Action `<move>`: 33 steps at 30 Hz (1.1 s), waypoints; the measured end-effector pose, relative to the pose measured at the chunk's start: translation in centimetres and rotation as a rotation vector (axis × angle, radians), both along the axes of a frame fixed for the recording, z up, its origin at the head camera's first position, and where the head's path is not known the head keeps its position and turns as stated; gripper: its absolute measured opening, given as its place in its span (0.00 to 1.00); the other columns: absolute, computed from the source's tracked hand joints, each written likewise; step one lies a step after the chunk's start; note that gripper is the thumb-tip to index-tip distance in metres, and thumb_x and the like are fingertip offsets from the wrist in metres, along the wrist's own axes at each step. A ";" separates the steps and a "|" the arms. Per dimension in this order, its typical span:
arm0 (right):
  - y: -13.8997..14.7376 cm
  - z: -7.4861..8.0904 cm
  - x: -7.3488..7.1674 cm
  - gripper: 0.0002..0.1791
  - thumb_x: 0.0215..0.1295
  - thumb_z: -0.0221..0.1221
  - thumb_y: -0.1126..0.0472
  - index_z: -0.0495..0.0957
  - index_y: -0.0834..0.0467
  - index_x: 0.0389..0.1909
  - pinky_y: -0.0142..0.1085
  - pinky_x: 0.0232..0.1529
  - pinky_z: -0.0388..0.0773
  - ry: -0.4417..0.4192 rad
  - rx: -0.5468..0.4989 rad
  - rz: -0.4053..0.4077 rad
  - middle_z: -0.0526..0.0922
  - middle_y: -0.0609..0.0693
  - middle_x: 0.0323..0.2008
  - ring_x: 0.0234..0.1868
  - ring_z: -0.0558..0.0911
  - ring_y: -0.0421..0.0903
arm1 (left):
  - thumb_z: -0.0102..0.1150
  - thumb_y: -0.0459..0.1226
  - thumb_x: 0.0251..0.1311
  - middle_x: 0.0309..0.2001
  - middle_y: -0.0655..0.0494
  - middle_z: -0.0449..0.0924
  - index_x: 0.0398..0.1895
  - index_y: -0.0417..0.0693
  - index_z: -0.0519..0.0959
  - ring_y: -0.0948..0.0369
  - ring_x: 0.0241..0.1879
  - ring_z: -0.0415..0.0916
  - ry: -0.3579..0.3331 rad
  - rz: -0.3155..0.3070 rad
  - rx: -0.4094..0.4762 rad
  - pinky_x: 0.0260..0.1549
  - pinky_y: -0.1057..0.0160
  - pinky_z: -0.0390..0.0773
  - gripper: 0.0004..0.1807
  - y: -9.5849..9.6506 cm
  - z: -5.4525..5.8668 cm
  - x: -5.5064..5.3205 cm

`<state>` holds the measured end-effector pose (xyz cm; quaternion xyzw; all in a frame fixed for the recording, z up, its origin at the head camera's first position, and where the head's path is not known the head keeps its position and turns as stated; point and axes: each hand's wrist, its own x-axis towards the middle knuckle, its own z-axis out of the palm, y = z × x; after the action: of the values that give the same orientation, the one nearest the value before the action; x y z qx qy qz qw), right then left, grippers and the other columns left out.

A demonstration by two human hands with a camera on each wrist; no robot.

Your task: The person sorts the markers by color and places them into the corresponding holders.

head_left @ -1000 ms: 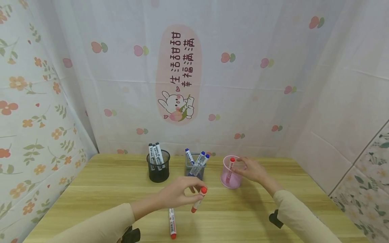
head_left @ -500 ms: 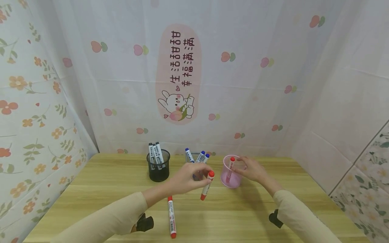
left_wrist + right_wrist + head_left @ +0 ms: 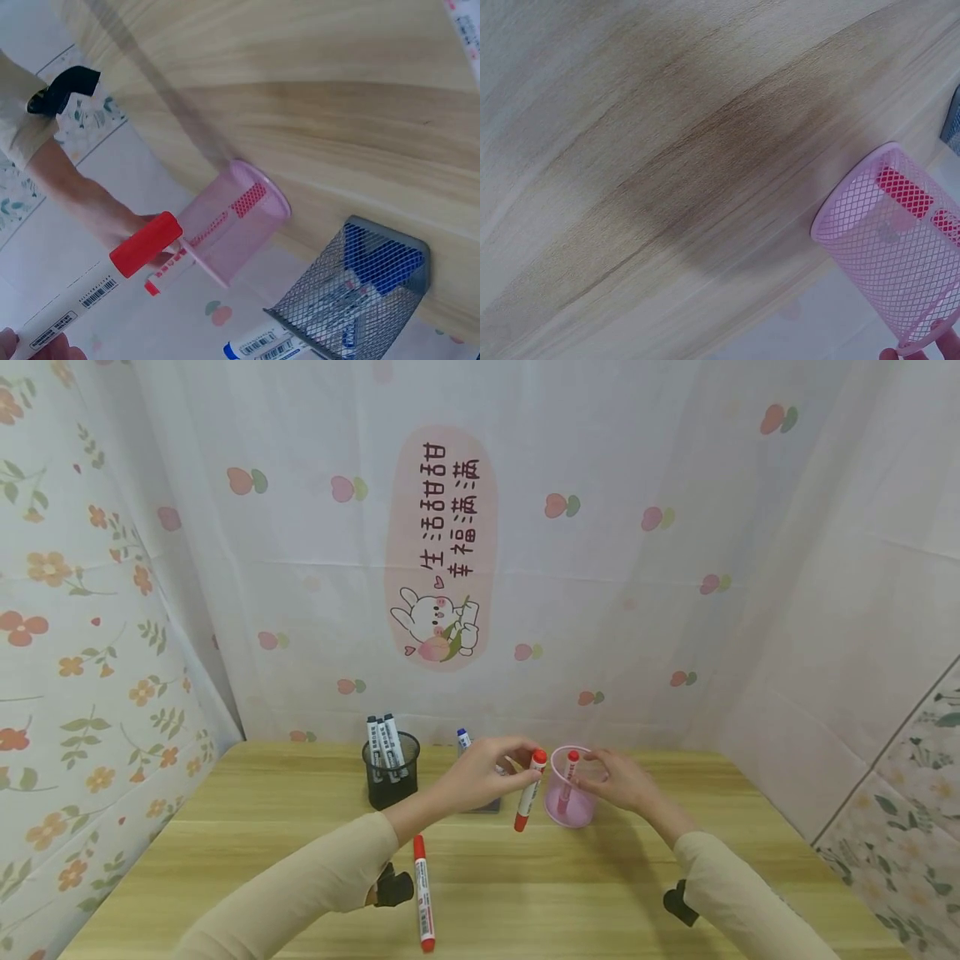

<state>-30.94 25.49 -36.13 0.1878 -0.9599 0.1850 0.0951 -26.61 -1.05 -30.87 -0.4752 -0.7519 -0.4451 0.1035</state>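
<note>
My left hand (image 3: 483, 772) pinches a white marker (image 3: 528, 797) with red ends, holding it nearly upright just left of the pink mesh pen holder (image 3: 576, 812). In the left wrist view this marker (image 3: 75, 304) is large at the lower left. My right hand (image 3: 626, 779) grips the pen holder's rim from the right; only fingertips (image 3: 949, 345) show beside the rim in the right wrist view. Inside the pink holder leans another red-capped marker (image 3: 572, 763). A third red marker (image 3: 423, 893) lies on the table below my left forearm.
A black mesh holder (image 3: 392, 789) with several black-capped markers stands at the back left of the wooden table (image 3: 285, 810). A grey mesh holder (image 3: 352, 285) with blue-capped markers, partly behind my left hand in the head view, stands between it and the pink one.
My left hand has carried the red marker right and away from me, toward the pink holder. The lying marker has come fully into view. My right hand stays at the rim.
</note>
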 end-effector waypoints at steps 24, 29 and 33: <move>0.1 -0.4 -0.2 0.28 0.53 0.59 0.48 0.73 0.66 0.48 0.53 0.43 0.69 0.024 -0.010 0.016 0.74 0.62 0.46 0.47 0.72 0.60 | 0.57 0.33 0.55 0.33 0.53 0.78 0.43 0.38 0.75 0.64 0.33 0.74 -0.068 0.129 0.056 0.33 0.71 0.74 0.12 2.8 2.1 -3.6; 0.1 -0.4 -0.2 0.29 0.53 0.59 0.48 0.73 0.66 0.48 0.54 0.44 0.68 0.030 -0.016 0.019 0.74 0.62 0.47 0.49 0.71 0.60 | 0.56 0.33 0.55 0.33 0.53 0.79 0.43 0.39 0.75 0.63 0.33 0.75 -0.079 0.184 0.041 0.32 0.71 0.73 0.12 3.1 2.2 -4.2; 0.1 -0.5 -0.2 0.29 0.53 0.59 0.47 0.73 0.66 0.47 0.54 0.45 0.67 0.033 -0.011 0.010 0.73 0.62 0.47 0.49 0.70 0.60 | 0.56 0.35 0.56 0.35 0.53 0.78 0.45 0.39 0.74 0.63 0.34 0.75 -0.088 0.211 0.049 0.33 0.70 0.74 0.13 3.2 2.4 -4.7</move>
<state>-31.14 25.61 -36.62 0.1949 -0.9563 0.1874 0.1111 -31.34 2.16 -28.49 -0.3709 -0.7905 -0.4702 0.1281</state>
